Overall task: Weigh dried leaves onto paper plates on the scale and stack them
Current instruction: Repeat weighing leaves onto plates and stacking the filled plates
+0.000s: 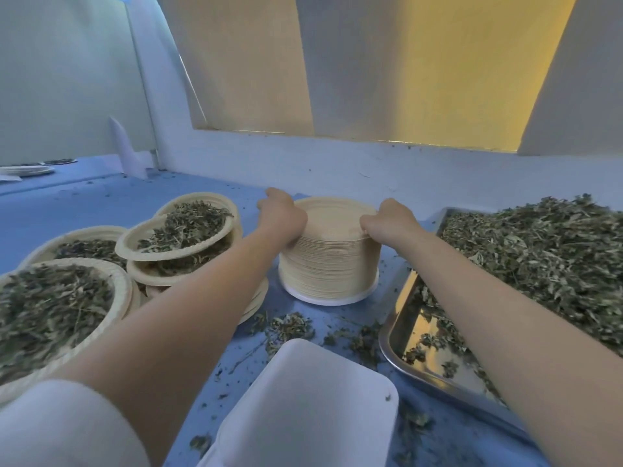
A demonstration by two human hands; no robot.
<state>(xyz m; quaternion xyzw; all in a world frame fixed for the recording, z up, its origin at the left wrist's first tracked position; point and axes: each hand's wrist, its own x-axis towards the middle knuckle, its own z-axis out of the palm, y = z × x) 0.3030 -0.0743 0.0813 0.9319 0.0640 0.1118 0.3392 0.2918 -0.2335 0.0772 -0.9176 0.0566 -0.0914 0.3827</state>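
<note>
White scale (303, 399) nearest, at 6 o'clock. At 12, both hands on empty plate stack (328, 264): left hand (281, 214) fingers curled over far-left rim; right hand (387, 220) fingertips pinch top plate edge.

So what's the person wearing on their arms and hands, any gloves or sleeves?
No gloves: the left hand and right hand are bare, as are both forearms. A white short sleeve shows on the left upper arm. No watch, rings or markings visible.
</note>
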